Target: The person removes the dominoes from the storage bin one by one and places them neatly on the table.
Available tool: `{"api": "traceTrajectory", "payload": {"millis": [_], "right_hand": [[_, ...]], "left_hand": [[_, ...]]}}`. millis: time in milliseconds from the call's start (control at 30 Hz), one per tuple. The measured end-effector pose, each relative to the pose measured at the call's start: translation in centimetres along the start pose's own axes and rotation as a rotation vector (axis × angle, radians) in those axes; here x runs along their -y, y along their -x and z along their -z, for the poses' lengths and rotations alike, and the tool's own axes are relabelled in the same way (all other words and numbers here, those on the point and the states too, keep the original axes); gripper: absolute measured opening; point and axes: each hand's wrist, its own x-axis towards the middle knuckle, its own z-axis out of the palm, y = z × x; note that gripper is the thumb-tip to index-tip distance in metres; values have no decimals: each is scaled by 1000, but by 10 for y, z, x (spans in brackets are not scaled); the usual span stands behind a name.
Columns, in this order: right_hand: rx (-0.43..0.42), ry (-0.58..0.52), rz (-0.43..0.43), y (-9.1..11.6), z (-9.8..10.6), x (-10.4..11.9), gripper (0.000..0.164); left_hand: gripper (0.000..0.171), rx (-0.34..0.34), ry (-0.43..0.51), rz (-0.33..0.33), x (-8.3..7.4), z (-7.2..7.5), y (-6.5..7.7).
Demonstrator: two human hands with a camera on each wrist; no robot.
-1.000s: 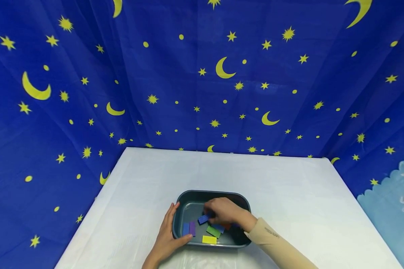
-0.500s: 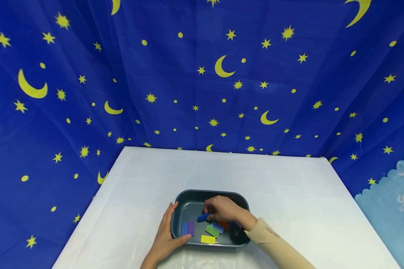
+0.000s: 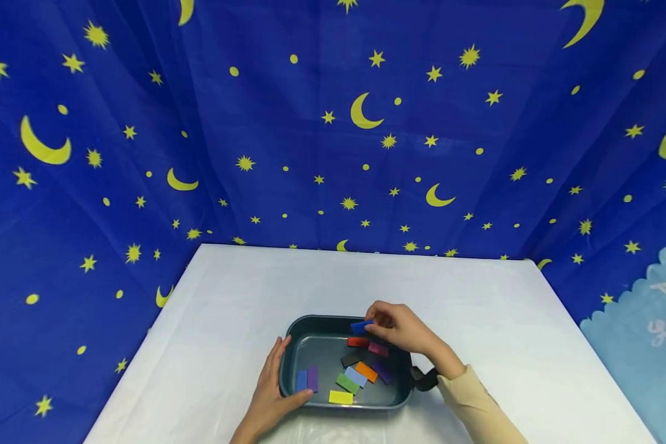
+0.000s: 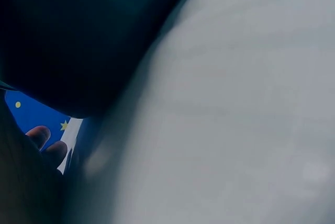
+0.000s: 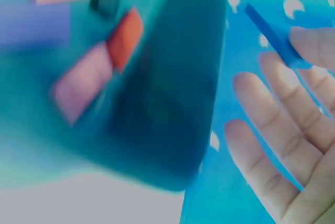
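Note:
A dark grey-green rectangular pan (image 3: 324, 345) stands on the white table with several coloured domino blocks in it. My right hand (image 3: 402, 327) pinches a blue domino block (image 3: 359, 327) between thumb and fingertips, above the pan's far rim. In the right wrist view this blue block (image 5: 275, 35) is tilted, with the other fingers spread below it. My left hand (image 3: 272, 394) rests against the pan's near left corner, fingers extended along the left side and thumb at the near rim. A blue block (image 3: 302, 380) and a purple block (image 3: 312, 378) lie side by side near that thumb.
Inside the pan lie yellow (image 3: 341, 397), green (image 3: 346, 383), light blue (image 3: 356, 377), orange (image 3: 366, 371), dark purple (image 3: 383, 371), black (image 3: 353, 357), red (image 3: 358, 341) and pink (image 3: 378, 349) blocks. A black handle (image 3: 425, 378) juts from the right side. Blue star-patterned cloth (image 3: 333, 154) surrounds the table.
My right hand has lifted the blue block up and to the right, from inside the pan to its far rim, uncovering several blocks. My left hand stays at the pan's corner.

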Motion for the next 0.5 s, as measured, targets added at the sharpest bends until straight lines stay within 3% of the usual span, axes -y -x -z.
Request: {"api": "traceTrajectory", "payload": {"millis": [100,300,400,500], "right_hand": [[-128,-41,-82,13,18,-15,8],[-302,-113,-346,43,40,-46,13],[-320,-127,-451,55,42,-61,17],[-279,-116,-512,65,41,-74,20]], "left_hand": [[100,0,-3,5,0,-2,-1],[99,4,-15,0,0,-4,-2],[100,0,-20,1,-1,-4,-1],[100,-5,-18,9,-3,-3,-1]]}}
